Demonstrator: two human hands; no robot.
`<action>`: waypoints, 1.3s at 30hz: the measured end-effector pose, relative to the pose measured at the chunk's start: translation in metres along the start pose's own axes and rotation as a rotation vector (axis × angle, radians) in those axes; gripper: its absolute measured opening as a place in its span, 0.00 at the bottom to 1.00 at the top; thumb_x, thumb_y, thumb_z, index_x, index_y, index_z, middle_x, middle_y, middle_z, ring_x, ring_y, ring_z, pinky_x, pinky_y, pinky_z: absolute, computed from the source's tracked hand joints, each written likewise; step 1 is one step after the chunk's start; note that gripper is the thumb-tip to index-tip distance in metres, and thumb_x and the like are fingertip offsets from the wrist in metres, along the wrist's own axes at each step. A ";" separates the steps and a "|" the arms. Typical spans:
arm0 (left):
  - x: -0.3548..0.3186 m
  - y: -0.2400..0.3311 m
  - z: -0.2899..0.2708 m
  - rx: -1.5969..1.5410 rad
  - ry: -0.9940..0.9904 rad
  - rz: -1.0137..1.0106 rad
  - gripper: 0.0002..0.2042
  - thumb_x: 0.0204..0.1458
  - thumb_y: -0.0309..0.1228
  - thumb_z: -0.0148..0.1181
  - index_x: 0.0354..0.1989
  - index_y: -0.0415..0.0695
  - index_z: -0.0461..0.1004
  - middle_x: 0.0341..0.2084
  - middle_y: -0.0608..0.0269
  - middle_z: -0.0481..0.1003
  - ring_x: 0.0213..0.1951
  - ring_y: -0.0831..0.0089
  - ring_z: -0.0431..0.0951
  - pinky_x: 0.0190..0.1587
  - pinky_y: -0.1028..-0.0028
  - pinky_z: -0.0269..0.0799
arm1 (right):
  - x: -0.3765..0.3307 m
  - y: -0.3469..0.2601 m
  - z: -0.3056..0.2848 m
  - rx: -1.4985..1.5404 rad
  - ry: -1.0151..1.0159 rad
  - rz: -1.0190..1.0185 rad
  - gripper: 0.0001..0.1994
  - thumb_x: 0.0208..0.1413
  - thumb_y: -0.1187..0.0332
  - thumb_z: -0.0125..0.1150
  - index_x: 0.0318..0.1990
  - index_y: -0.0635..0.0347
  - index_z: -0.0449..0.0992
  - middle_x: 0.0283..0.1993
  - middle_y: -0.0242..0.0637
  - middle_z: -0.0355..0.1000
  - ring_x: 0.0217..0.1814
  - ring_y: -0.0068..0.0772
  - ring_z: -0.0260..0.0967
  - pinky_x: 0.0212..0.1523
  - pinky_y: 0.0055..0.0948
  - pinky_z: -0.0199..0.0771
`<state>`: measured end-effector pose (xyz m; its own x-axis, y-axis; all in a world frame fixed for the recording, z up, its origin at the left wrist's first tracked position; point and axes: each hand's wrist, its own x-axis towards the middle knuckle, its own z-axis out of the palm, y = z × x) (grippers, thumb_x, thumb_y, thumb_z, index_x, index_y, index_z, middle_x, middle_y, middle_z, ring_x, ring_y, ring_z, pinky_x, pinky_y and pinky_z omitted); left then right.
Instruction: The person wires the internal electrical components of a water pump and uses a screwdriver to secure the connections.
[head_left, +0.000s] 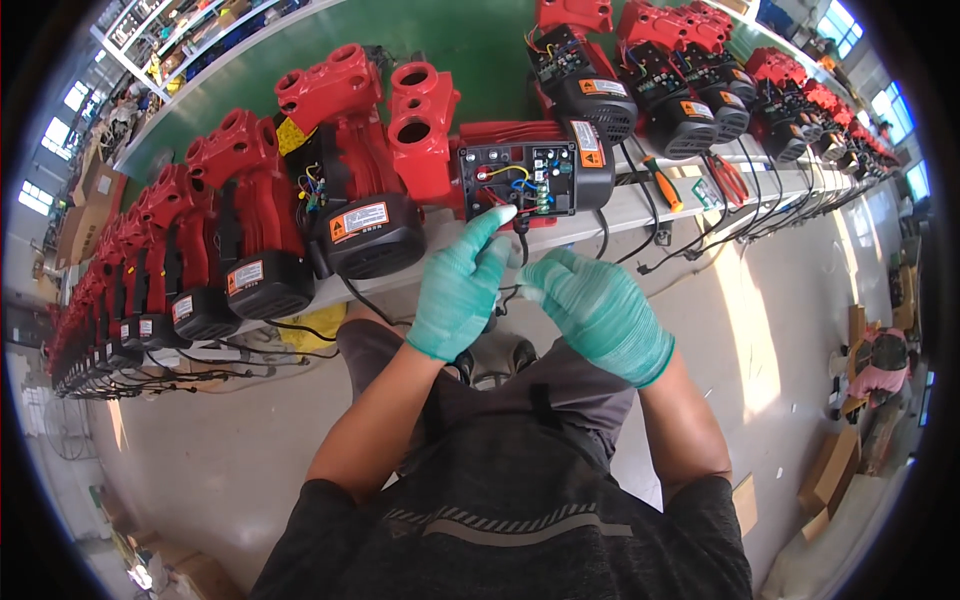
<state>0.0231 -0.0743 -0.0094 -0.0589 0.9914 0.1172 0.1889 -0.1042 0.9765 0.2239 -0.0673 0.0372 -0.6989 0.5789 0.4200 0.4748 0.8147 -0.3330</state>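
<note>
Head view: an open wiring box (565, 170) sits just past the left hand (462, 285), right hand (597, 312) beside it; can't tell if either grips

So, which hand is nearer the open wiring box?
Left. The left hand reaches the lower edge of the open wiring box; the right hand is below, apart.

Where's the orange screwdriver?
In the head view, the orange screwdriver is right of centre on the bench's pale near edge, left of the red-handled pliers and beyond the right hand.
</note>
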 end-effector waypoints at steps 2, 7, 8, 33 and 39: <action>0.007 0.004 -0.001 0.014 -0.039 -0.037 0.16 0.67 0.26 0.60 0.62 0.47 0.78 0.29 0.68 0.79 0.27 0.85 0.72 0.30 0.78 0.72 | 0.003 0.000 -0.005 -0.067 -0.011 0.044 0.14 0.54 0.74 0.63 0.48 0.59 0.78 0.41 0.42 0.75 0.40 0.46 0.78 0.35 0.40 0.80; 0.020 -0.004 -0.002 0.089 -0.079 0.044 0.11 0.68 0.26 0.60 0.56 0.44 0.81 0.32 0.69 0.82 0.30 0.85 0.78 0.29 0.78 0.75 | 0.008 -0.001 -0.010 -0.105 0.063 0.021 0.11 0.59 0.68 0.69 0.47 0.59 0.82 0.42 0.46 0.78 0.36 0.51 0.78 0.36 0.43 0.79; 0.022 -0.002 -0.002 0.105 -0.080 0.049 0.09 0.67 0.27 0.60 0.53 0.43 0.81 0.33 0.65 0.83 0.31 0.82 0.81 0.30 0.76 0.76 | 0.008 0.001 -0.010 -0.107 0.063 0.021 0.11 0.59 0.68 0.69 0.47 0.59 0.82 0.42 0.46 0.78 0.36 0.51 0.78 0.36 0.43 0.79; 0.037 0.032 -0.028 0.194 -0.311 0.114 0.05 0.67 0.26 0.55 0.46 0.40 0.76 0.28 0.60 0.79 0.25 0.76 0.77 0.33 0.71 0.76 | 0.032 0.026 0.003 -0.048 0.211 0.120 0.06 0.57 0.71 0.68 0.42 0.58 0.83 0.36 0.40 0.76 0.35 0.48 0.78 0.34 0.42 0.78; 0.035 0.030 -0.027 0.120 -0.318 0.049 0.05 0.68 0.29 0.56 0.47 0.43 0.76 0.27 0.66 0.77 0.25 0.79 0.74 0.31 0.72 0.74 | 0.030 0.031 0.013 0.078 0.244 0.174 0.05 0.60 0.68 0.68 0.40 0.57 0.81 0.38 0.41 0.78 0.37 0.51 0.78 0.37 0.44 0.79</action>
<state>0.0003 -0.0451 0.0285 0.2580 0.9626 0.0831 0.2989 -0.1613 0.9406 0.2104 -0.0253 0.0288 -0.4569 0.7083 0.5381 0.5271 0.7028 -0.4777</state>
